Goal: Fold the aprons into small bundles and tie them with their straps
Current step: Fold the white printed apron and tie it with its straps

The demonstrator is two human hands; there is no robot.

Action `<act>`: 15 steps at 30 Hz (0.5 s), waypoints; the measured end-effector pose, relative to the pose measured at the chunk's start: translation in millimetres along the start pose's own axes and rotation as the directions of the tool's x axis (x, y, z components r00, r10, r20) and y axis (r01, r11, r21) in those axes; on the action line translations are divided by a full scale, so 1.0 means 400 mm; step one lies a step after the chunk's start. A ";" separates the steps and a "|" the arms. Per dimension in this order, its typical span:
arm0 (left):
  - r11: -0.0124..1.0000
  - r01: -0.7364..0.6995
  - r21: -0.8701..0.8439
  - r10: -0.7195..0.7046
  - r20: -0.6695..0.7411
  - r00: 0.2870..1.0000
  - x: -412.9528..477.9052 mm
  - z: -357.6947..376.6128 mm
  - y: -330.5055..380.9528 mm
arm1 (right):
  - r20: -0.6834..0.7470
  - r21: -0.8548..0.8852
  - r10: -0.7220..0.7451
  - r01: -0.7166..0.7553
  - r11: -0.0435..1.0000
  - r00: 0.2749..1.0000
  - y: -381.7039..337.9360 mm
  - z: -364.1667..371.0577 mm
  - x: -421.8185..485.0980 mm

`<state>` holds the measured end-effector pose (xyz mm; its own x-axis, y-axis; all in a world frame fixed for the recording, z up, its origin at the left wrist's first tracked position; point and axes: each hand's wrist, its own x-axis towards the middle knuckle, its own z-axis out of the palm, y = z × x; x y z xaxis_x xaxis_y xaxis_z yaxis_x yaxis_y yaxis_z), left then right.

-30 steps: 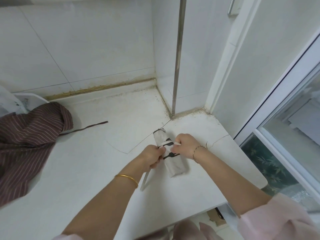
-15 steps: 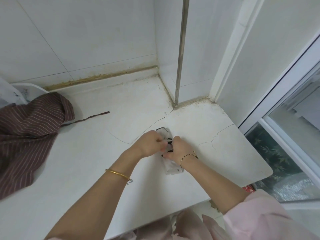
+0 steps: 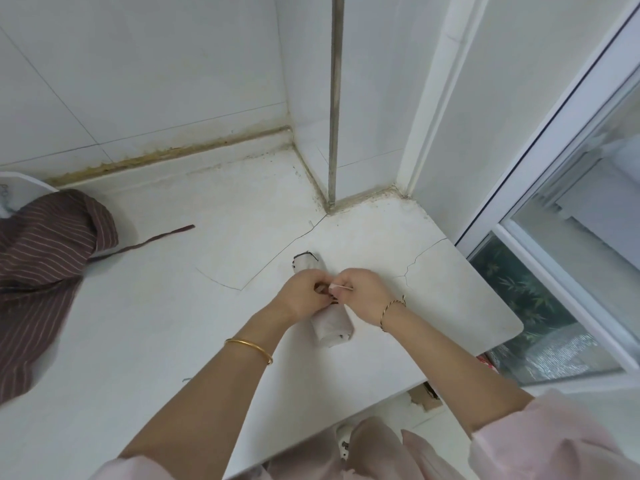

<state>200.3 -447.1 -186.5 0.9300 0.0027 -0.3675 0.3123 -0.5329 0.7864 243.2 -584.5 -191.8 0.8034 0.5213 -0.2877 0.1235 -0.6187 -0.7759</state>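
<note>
A pale grey apron rolled into a small bundle (image 3: 330, 325) lies on the white counter (image 3: 173, 323), its far end showing dark trim. My left hand (image 3: 303, 294) and my right hand (image 3: 362, 292) meet over its middle, fingers curled. The right hand pinches a thin pale strap (image 3: 343, 288) at the bundle's top; the left hand's fingers curl at the strap beside it. The bundle's middle is hidden under both hands. A brown striped apron (image 3: 45, 271) lies loose at the left, its strap (image 3: 156, 239) trailing across the counter.
White tiled walls close the back, with a metal pipe (image 3: 335, 98) standing in the corner. The counter is cracked near the bundle and ends in a rounded edge on the right. A glass sliding door (image 3: 571, 237) stands at right. A white object (image 3: 20, 192) sits behind the striped apron.
My hands drew together over the bundle's middle, and the strap that trailed toward the counter's front a second ago is no longer seen. The bundle stays in place.
</note>
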 end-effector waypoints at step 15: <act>0.881 0.178 -0.439 -0.242 -0.093 0.966 0.009 -0.019 0.001 | -0.064 0.057 0.031 -0.027 0.998 0.997 -0.004 0.030 0.034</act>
<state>205.1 -440.9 -183.7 0.8409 0.2097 -0.4989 0.5257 -0.0975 0.8451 246.9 -569.4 -201.1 0.8423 0.4634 -0.2754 0.0678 -0.5980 -0.7986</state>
